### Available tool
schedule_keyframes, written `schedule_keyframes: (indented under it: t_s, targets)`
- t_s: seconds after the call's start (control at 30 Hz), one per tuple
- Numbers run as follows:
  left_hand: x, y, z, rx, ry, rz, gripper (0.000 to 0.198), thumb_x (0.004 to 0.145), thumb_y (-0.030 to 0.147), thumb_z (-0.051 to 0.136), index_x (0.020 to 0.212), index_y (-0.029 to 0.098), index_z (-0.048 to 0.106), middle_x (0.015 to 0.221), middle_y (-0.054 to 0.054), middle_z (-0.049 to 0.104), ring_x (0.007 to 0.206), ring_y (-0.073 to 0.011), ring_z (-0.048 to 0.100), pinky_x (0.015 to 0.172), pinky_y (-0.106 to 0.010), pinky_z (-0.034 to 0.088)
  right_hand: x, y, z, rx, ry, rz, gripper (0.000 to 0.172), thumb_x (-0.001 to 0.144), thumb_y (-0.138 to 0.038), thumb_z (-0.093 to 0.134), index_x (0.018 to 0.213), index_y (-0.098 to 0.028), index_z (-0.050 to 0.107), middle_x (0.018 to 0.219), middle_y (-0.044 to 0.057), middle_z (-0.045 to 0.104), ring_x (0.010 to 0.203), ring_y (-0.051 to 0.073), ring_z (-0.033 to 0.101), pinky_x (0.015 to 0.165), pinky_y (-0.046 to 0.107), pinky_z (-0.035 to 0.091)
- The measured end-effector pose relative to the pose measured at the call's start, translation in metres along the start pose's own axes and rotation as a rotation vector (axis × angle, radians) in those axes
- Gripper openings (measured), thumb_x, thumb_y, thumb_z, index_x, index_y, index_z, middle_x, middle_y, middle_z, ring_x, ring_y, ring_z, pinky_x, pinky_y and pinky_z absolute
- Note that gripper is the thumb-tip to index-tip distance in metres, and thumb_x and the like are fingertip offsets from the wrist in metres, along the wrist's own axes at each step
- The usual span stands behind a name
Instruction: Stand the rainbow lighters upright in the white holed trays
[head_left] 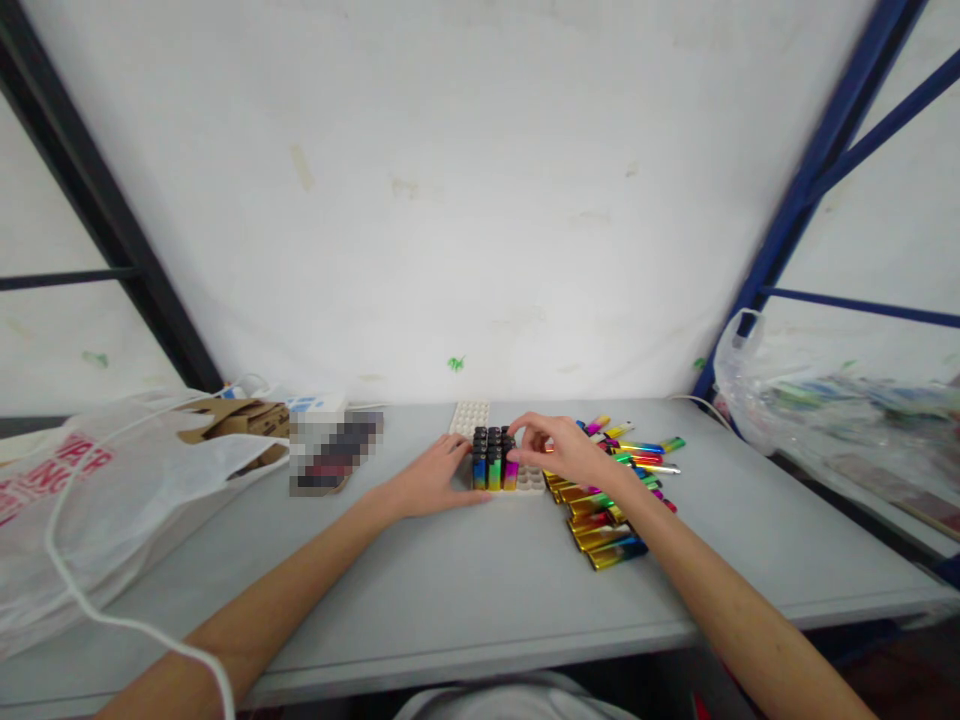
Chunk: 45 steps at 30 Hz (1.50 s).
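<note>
Several lighters (495, 470) with black tops and shiny multicoloured bodies stand upright in rows in a pale tray (531, 482) with round holes. My left hand (433, 478) rests against the tray's left side, thumb along its front edge and fingers further back, holding it. At the right end of the standing rows, my right hand (559, 447) has its thumb and index finger curled around the top of a purple-and-yellow lighter (511, 474). Its other fingers are partly hidden. Beside the tray, a loose pile of metallic lighters (600, 520) lies partly under my right forearm.
Behind the standing lighters, another part of pale holed tray (471, 415) shows. A pixelated dark object (337, 455) lies left on the grey table (450, 590). Further left are a white plastic bag (150, 500), cardboard (247, 418) and a white cable (112, 618). Blue rack posts (780, 220) stand right.
</note>
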<state>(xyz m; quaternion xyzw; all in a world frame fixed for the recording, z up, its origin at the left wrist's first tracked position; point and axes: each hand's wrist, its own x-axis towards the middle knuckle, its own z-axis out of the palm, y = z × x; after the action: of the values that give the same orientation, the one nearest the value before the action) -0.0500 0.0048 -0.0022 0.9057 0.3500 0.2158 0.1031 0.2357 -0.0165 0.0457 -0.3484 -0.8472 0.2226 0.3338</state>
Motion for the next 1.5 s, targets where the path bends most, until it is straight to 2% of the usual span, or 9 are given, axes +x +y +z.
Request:
schedule_keyframes:
  t_s: [0.17,0.3,0.5,0.73,0.97,1.03,1.23,1.37,1.5]
  targets:
    - [0.0,-0.001,0.001,0.018,-0.004,-0.01,0.075,0.087,0.075,0.074,0.134,0.018,0.064,0.132,-0.016,0.065,0.125,-0.0373,0.062,0.113,-0.051,0.05,0.004,0.022,-0.018,-0.125,0.409,-0.044,0.022,0.1,-0.037,0.061,0.112,-0.023,0.072,0.1,0.008,0.069,0.088,0.021,0.067,0.078,0.035,0.055]
    - [0.0,-0.002,0.001,0.02,-0.012,-0.002,0.073,0.087,0.076,0.073,0.133,0.02,0.064,0.131,-0.016,0.066,0.124,-0.0372,0.062,0.112,-0.051,0.051,0.003,0.046,-0.037,-0.185,0.48,0.006,0.023,0.092,-0.029,0.064,0.111,-0.022,0.073,0.094,0.006,0.073,0.085,0.022,0.068,0.082,0.038,0.056]
    - [0.001,-0.004,0.001,0.031,-0.013,-0.003,0.075,0.087,0.077,0.073,0.134,0.02,0.064,0.131,-0.015,0.066,0.123,-0.037,0.062,0.113,-0.051,0.05,-0.001,0.066,-0.043,-0.224,0.402,0.143,0.024,0.084,-0.023,0.073,0.108,-0.023,0.077,0.086,0.002,0.08,0.083,0.022,0.074,0.089,0.04,0.055]
    - [0.002,-0.001,0.0,0.045,-0.038,-0.013,0.075,0.088,0.075,0.073,0.134,0.016,0.063,0.133,-0.018,0.065,0.125,-0.0374,0.062,0.115,-0.052,0.049,-0.001,0.07,-0.04,-0.274,0.258,0.164,0.013,0.09,-0.022,0.072,0.099,-0.02,0.081,0.087,0.005,0.08,0.08,0.021,0.073,0.082,0.034,0.053]
    - [0.001,-0.001,-0.001,0.044,-0.052,-0.017,0.077,0.089,0.074,0.073,0.138,0.016,0.061,0.135,-0.017,0.064,0.128,-0.0367,0.06,0.116,-0.051,0.048,-0.005,0.072,-0.042,-0.415,0.136,0.153,0.014,0.086,-0.021,0.081,0.1,-0.021,0.083,0.107,0.009,0.071,0.089,0.021,0.068,0.087,0.033,0.054]
    - [0.001,-0.002,0.0,0.048,-0.045,-0.017,0.077,0.089,0.075,0.073,0.138,0.017,0.061,0.135,-0.016,0.064,0.127,-0.0363,0.06,0.116,-0.05,0.048,-0.007,0.073,-0.043,-0.427,0.052,0.162,0.018,0.086,-0.021,0.082,0.103,-0.021,0.084,0.114,0.011,0.071,0.097,0.023,0.07,0.093,0.034,0.054]
    - [0.001,-0.003,0.002,0.049,-0.03,-0.024,0.076,0.087,0.076,0.073,0.133,0.016,0.064,0.132,-0.017,0.065,0.126,-0.0371,0.062,0.115,-0.05,0.049,-0.01,0.078,-0.044,-0.478,-0.194,0.196,0.013,0.092,-0.027,0.076,0.098,-0.022,0.087,0.108,0.012,0.078,0.108,0.031,0.071,0.099,0.038,0.052]
    - [0.001,-0.001,0.0,0.042,-0.031,-0.017,0.075,0.087,0.075,0.073,0.133,0.016,0.064,0.133,-0.017,0.065,0.127,-0.0372,0.061,0.115,-0.05,0.049,-0.01,0.08,-0.041,-0.466,-0.13,0.203,0.013,0.093,-0.028,0.075,0.098,-0.018,0.081,0.111,0.014,0.077,0.109,0.03,0.07,0.098,0.039,0.052]
    - [0.001,0.001,-0.001,0.029,-0.028,-0.027,0.074,0.087,0.074,0.074,0.131,0.016,0.065,0.132,-0.017,0.065,0.125,-0.0374,0.062,0.113,-0.05,0.05,-0.007,0.083,-0.034,-0.285,0.06,0.203,0.018,0.098,-0.034,0.067,0.104,-0.018,0.073,0.106,0.011,0.079,0.096,0.025,0.072,0.089,0.039,0.055]
